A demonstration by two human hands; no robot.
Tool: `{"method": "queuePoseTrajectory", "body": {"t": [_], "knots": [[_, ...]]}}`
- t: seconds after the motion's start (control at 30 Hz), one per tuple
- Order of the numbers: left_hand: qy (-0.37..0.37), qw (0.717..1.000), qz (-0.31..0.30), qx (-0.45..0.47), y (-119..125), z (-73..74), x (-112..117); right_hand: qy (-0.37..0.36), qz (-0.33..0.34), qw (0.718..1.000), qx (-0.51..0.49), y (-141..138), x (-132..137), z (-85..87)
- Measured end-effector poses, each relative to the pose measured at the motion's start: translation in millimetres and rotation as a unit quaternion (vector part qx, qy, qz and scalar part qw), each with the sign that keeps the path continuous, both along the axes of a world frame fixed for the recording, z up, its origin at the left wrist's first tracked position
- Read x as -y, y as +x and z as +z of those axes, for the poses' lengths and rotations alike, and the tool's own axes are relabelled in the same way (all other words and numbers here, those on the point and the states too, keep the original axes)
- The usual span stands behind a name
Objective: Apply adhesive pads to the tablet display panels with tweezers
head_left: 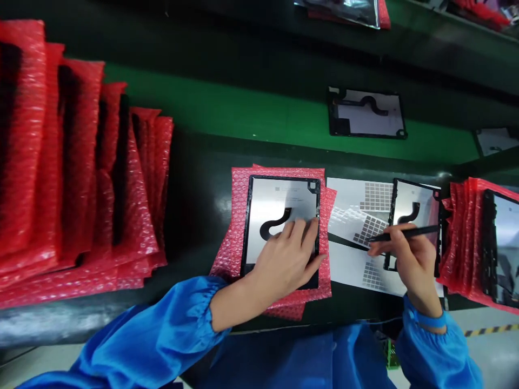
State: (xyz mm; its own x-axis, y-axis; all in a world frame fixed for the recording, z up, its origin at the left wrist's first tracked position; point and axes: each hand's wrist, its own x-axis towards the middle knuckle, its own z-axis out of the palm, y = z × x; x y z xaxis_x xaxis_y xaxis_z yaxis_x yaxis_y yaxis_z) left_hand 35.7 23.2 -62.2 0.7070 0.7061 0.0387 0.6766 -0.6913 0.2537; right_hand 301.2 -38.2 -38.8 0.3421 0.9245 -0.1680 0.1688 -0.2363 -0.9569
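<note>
My left hand lies over a tablet screen panel, fingers stretched out and resting on its right part. The panel has a silver back, a black frame and a curved black flex cable. Under it are red bubble-wrap bags. My right hand is closed around slim black tweezers, whose tip points left at a sheet of small grey square stickers. Whether a sticker is on the tip is too small to tell. Beneath the right hand lies a second screen panel, partly hidden.
Red bubble-wrap bags are stacked at the left, more at the right beside another panel. One panel lies on the green strip at the back. White backing sheets lie between my hands. A shelf edge runs above.
</note>
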Motion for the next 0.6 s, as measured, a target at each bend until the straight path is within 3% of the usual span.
{"method": "queuePoseTrajectory", "body": {"t": [0.13, 0.23, 0.4, 0.6], "knots": [[0.022, 0.990, -0.128, 0.045, 12.0, 2.7, 24.6, -0.062, -0.026, 0.998, 0.021, 19.9, 59.3, -21.0], [0.004, 0.975, -0.219, 0.031, 21.1, -2.0, 42.4, -0.072, -0.035, 0.997, 0.014, 23.5, 75.8, -35.9], [0.000, 0.970, -0.241, -0.020, 26.8, -9.7, 50.9, -0.079, 0.000, 0.996, 0.046, 21.3, 71.0, -36.7], [-0.009, 0.971, -0.239, -0.019, 26.8, -6.8, 47.2, -0.095, 0.025, 0.994, 0.058, 22.0, 64.4, -30.7]]}}
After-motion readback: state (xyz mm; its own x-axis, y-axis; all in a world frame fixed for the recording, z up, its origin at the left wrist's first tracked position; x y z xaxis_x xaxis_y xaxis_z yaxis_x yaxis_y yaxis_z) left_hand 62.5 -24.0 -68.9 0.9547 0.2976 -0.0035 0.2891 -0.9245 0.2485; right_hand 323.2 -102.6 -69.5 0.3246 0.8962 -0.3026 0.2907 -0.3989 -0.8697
